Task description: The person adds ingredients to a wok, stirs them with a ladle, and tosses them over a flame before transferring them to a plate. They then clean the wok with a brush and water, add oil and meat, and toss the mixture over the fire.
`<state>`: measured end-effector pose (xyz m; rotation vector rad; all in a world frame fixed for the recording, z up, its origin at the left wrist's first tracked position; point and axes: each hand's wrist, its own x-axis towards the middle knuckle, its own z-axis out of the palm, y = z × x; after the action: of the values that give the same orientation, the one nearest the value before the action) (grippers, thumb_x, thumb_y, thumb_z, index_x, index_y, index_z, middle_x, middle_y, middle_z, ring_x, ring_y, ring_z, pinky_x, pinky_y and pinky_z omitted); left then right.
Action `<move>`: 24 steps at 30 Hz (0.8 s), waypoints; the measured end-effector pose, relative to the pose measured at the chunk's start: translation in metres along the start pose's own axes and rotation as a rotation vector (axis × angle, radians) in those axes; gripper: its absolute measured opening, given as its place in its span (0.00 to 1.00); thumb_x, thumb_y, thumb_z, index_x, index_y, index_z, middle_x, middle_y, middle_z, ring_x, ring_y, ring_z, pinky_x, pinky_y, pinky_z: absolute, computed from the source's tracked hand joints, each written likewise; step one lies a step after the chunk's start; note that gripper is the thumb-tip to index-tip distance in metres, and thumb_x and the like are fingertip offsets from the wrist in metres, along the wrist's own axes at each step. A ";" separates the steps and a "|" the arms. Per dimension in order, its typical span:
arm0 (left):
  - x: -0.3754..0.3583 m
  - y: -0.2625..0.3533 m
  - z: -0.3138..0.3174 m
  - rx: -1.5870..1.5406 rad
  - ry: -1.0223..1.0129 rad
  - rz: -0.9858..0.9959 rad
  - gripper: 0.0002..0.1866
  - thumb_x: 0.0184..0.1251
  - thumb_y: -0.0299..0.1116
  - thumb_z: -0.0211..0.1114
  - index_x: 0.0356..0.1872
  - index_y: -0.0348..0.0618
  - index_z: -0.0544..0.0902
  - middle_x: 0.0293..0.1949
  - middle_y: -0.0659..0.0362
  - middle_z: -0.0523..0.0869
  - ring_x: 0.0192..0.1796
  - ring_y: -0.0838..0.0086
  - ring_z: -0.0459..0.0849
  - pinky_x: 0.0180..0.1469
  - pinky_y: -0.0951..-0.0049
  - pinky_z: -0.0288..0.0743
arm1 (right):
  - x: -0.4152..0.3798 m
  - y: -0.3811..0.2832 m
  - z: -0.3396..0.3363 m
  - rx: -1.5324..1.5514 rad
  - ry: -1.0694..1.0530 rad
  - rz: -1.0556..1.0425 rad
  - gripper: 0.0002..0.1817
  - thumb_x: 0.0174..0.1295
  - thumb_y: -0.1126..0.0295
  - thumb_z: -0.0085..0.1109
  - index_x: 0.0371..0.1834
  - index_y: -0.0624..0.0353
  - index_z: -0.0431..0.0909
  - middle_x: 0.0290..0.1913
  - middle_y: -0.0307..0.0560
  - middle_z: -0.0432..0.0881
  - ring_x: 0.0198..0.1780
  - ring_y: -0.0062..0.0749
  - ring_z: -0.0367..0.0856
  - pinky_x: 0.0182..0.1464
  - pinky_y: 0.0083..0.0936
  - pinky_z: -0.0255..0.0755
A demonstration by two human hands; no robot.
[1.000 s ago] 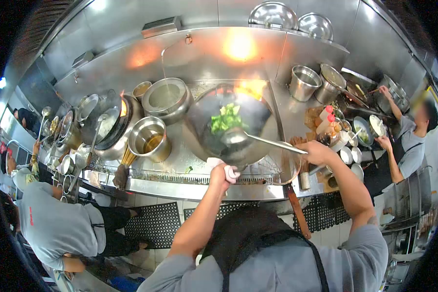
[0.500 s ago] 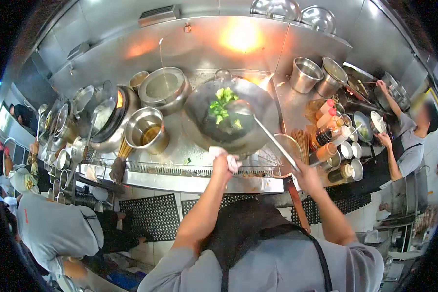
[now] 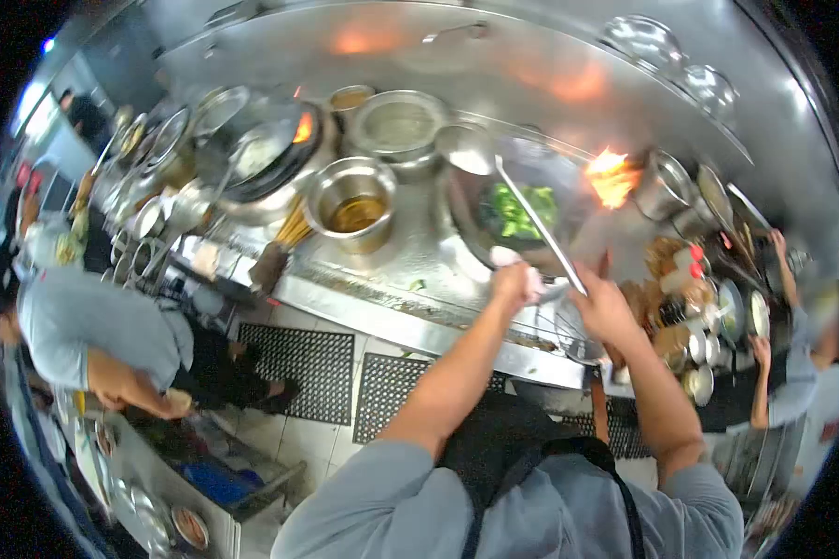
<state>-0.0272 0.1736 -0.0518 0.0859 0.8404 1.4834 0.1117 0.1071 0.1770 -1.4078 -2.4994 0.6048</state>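
Observation:
My left hand (image 3: 515,285) is closed on a folded white cloth (image 3: 508,256) at the near edge of the wok (image 3: 576,238). The grip under the cloth is hidden. My right hand (image 3: 608,306) is wrapped round the long handle of a ladle (image 3: 471,154). The ladle's bowl is up at the wok's far left rim, above the food. Bright green vegetables (image 3: 524,211) lie in the wok.
Flames (image 3: 612,177) flare right of the wok. On the left stand a pot of brown liquid (image 3: 350,207), a large round pot (image 3: 397,123) and another wok (image 3: 261,154). Sauce bottles (image 3: 685,265) crowd the right. Co-workers stand at left (image 3: 107,326) and right (image 3: 802,340).
My view has swung left, so the stove sits further right in it. The ladle has moved from among the vegetables to the wok's far left rim. Flames have flared higher beside the wok.

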 end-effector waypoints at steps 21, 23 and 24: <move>-0.026 0.026 0.019 0.027 -0.042 -0.072 0.12 0.64 0.27 0.51 0.19 0.40 0.73 0.14 0.53 0.77 0.14 0.65 0.75 0.18 0.64 0.70 | 0.116 -0.122 -0.062 -0.441 -0.190 -0.307 0.24 0.57 0.70 0.56 0.60 0.51 0.76 0.36 0.58 0.84 0.38 0.53 0.85 0.42 0.46 0.78; 0.001 0.008 0.008 0.040 0.049 -0.050 0.10 0.63 0.27 0.53 0.21 0.40 0.75 0.18 0.54 0.79 0.18 0.66 0.78 0.19 0.64 0.71 | 0.097 -0.070 -0.100 -0.551 -0.083 -0.368 0.26 0.57 0.68 0.56 0.63 0.53 0.73 0.40 0.59 0.84 0.39 0.53 0.84 0.43 0.47 0.78; -0.005 0.011 0.011 0.041 0.015 -0.066 0.09 0.63 0.28 0.53 0.22 0.40 0.75 0.19 0.55 0.79 0.20 0.67 0.79 0.20 0.65 0.72 | 0.096 -0.040 -0.108 -0.586 -0.010 -0.453 0.27 0.58 0.69 0.55 0.64 0.54 0.71 0.40 0.59 0.84 0.40 0.53 0.85 0.43 0.47 0.78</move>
<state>-0.0299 0.1756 -0.0363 0.0770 0.8785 1.4065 0.0715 0.1971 0.2898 -0.8984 -2.9969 -0.2270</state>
